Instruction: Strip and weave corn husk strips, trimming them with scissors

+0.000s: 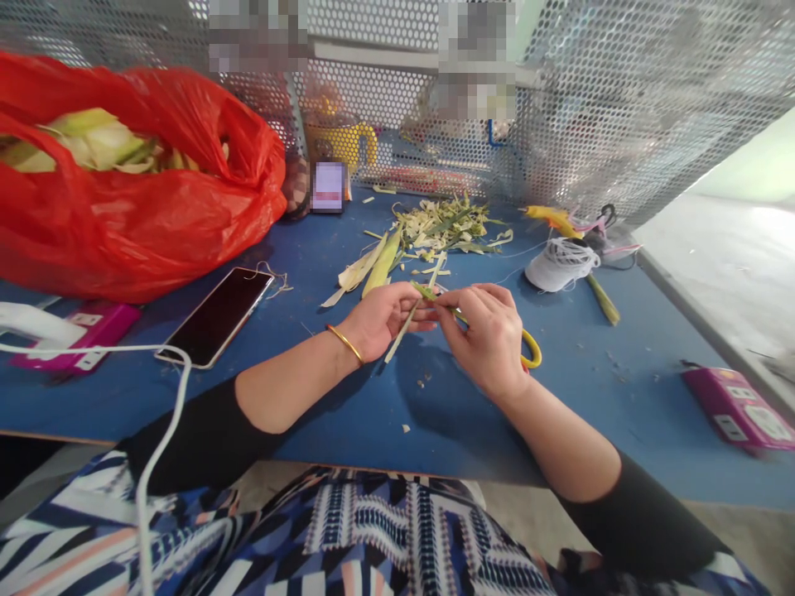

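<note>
Both hands meet over the blue table (348, 414), pinching a thin green leaf strip (403, 321). My left hand (380, 319), with a gold bangle at the wrist, grips the strip's middle with closed fingers. My right hand (488, 335) pinches the strip's upper end. Yellow-handled scissors (531, 352) lie under the right hand and are mostly hidden. A few pale leaves (373, 266) lie just beyond the hands, and a pile of leaf trimmings (447, 225) sits farther back.
A red plastic bag (142, 215) full of leaves stands at the left. A phone (217, 314) lies beside it, with a pink power strip (93, 331) and white cable (155, 447). White thread (561, 262) sits at the right, another pink strip (739, 410) far right. A perforated metal screen (621, 99) closes the back.
</note>
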Demonstrator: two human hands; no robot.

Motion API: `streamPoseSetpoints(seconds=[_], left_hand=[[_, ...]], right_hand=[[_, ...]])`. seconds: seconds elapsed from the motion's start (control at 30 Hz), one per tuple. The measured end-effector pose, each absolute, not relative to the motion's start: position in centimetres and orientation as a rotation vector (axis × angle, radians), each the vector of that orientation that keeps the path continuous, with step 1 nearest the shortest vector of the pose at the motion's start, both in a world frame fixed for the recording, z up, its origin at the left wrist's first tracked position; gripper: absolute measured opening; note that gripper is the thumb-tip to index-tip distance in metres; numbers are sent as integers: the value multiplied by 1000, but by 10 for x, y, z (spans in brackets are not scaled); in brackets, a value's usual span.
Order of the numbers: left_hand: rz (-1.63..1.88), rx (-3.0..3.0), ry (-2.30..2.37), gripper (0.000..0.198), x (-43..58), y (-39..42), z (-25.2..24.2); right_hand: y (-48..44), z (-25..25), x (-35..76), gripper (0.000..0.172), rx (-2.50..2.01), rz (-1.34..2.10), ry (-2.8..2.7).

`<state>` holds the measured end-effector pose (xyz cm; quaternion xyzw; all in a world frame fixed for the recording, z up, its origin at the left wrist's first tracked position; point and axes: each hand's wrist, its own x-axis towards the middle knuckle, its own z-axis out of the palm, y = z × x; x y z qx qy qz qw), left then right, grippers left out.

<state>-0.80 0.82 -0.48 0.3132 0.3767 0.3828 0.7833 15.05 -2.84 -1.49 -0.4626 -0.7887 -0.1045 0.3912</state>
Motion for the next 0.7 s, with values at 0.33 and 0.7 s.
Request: streamPoseSetpoints(seconds=[0.33, 0.7], left_hand=[[940, 668, 895, 7, -2, 5, -7], [861, 676, 913, 16, -2, 2, -7]], right_hand=[[-31, -17, 145, 19, -1123, -334, -2285], [-28, -21, 144, 21, -1049, -124, -2144]])
